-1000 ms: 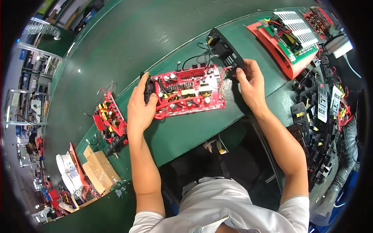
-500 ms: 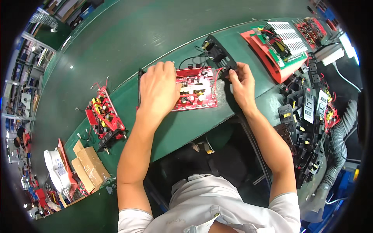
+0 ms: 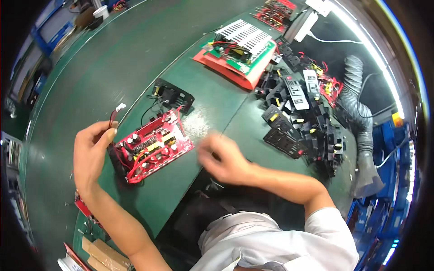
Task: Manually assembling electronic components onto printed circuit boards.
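A worker's left hand holds up a thin lead, pinched between thumb and fingers, its white plug poking out beyond the tips near the left end of a red board lying on the green desk. The right hand is a blur just beside the board's right end, fingers seemingly curled, any grip impossible to tell. Handling the lead appears the step in hand; the next move likely calls for a steady pinch near the plug.

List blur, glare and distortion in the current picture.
Head view: right hand motion-blurred; head view: glare whitens the bench beside the red board; head view: light tube overexposed, upper right; head view: bench's outer edge bows.
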The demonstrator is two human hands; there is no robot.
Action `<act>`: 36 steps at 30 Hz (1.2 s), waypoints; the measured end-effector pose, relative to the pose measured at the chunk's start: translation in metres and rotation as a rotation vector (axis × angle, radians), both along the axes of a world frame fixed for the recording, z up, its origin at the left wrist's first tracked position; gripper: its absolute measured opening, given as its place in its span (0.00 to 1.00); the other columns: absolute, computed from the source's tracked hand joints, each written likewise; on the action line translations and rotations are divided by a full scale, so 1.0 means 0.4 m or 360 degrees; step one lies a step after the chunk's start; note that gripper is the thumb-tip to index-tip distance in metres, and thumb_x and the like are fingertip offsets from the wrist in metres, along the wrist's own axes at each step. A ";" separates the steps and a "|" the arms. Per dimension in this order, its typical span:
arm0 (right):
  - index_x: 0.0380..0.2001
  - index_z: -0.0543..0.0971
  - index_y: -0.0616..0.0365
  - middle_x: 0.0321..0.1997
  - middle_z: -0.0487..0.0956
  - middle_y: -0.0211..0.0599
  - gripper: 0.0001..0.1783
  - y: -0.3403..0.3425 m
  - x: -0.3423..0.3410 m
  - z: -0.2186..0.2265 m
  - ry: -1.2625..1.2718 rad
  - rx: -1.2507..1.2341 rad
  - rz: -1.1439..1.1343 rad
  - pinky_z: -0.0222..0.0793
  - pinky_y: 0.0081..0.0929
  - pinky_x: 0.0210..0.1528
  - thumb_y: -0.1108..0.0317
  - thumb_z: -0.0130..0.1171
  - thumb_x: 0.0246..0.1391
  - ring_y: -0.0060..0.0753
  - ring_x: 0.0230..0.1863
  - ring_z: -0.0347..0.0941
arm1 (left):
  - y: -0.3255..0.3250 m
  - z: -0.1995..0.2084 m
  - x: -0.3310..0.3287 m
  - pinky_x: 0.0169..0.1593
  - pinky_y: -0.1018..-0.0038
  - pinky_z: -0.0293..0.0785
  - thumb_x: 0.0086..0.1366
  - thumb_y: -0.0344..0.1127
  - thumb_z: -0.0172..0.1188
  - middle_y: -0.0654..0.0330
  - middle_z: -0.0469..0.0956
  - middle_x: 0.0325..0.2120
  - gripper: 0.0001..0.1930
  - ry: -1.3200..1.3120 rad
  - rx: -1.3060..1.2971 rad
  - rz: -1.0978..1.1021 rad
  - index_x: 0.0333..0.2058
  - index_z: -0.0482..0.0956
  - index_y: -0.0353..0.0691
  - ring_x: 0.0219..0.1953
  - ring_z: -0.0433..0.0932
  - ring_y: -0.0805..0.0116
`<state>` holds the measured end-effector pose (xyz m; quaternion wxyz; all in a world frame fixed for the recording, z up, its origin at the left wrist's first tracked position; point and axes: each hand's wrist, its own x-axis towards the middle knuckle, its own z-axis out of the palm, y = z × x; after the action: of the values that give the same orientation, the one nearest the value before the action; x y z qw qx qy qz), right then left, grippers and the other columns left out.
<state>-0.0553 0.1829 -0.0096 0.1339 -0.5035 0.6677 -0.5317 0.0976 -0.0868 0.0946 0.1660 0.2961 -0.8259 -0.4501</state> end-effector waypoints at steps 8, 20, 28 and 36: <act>0.37 0.81 0.63 0.39 0.80 0.55 0.22 0.341 0.240 -0.286 -0.0485 0.1722 0.0399 0.72 0.45 0.47 0.50 0.58 0.62 0.58 0.43 0.77 | -0.004 0.002 -0.009 0.37 0.79 0.69 0.62 0.29 0.60 0.67 0.77 0.27 0.10 -0.0045 -0.0142 -0.0213 0.40 0.81 0.27 0.32 0.72 0.81; 0.47 0.74 0.77 0.51 0.76 0.70 0.36 0.304 0.279 -0.320 -0.0343 0.2010 0.0304 0.70 0.45 0.59 0.44 0.50 0.64 0.65 0.55 0.74 | 0.029 -0.019 -0.035 0.33 0.67 0.70 0.62 0.34 0.60 0.52 0.78 0.22 0.11 -0.0143 -0.0219 -0.0252 0.40 0.82 0.34 0.24 0.73 0.64; 0.51 0.77 0.68 0.43 0.81 0.64 0.39 0.246 0.202 -0.307 -0.0354 0.2283 0.0653 0.72 0.46 0.54 0.37 0.50 0.62 0.62 0.50 0.78 | 0.037 -0.015 -0.055 0.31 0.73 0.66 0.64 0.33 0.59 0.63 0.74 0.21 0.11 -0.0320 -0.0250 -0.0314 0.40 0.82 0.31 0.24 0.68 0.78; 0.41 0.81 0.57 0.34 0.82 0.37 0.12 0.042 0.024 0.108 -0.0212 0.0818 0.1069 0.75 0.31 0.39 0.63 0.65 0.58 0.36 0.35 0.80 | 0.049 -0.023 -0.064 0.36 0.74 0.71 0.64 0.35 0.60 0.59 0.78 0.24 0.13 -0.0202 -0.0351 -0.0372 0.42 0.82 0.30 0.27 0.73 0.76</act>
<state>-0.0457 0.1997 0.0335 0.4636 -0.6079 0.5674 -0.3061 0.0719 -0.0671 0.0854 0.0916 0.2060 -0.9079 -0.3534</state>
